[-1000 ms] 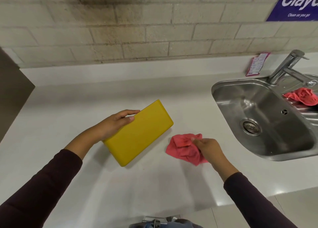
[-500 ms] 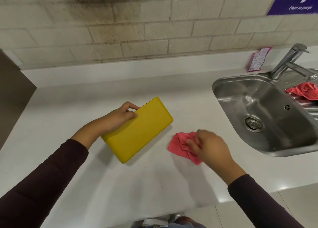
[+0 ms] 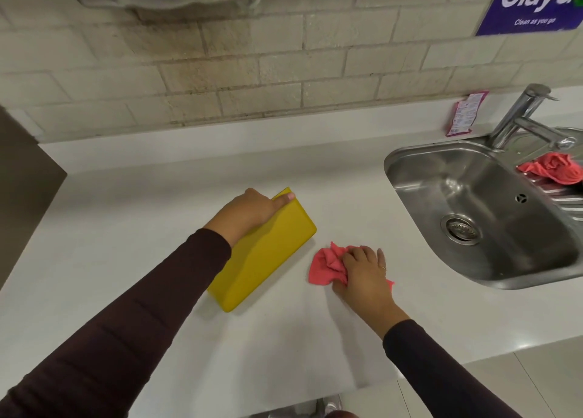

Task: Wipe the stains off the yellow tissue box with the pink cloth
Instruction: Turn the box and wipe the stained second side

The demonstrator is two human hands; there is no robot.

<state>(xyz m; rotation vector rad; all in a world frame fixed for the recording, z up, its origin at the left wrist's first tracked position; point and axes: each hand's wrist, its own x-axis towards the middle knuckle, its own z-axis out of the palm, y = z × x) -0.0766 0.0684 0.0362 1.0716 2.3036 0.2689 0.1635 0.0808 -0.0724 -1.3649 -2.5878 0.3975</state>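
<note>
**White countertop and what lies on it**

The white countertop [image 3: 132,215] carries the yellow tissue box [image 3: 271,253], lying flat and set diagonally, well left of the steel sink [image 3: 407,165] sunk into the counter. Between box and sink, just beside the box, the pink cloth [image 3: 325,264] lies crumpled on the surface. Behind the sink, a small pink packet [image 3: 465,113] leans against the tiled wall.

On the white worktop [image 3: 142,228] the left hand [image 3: 249,211] rests over the far end of the yellow tissue box [image 3: 268,256], fingers laid across its top. At four o'clock from the box, apart from it, the right hand [image 3: 366,272] presses the crumpled pink cloth [image 3: 326,264] flat. At two o'clock sits a steel sink [image 3: 473,196].
</note>
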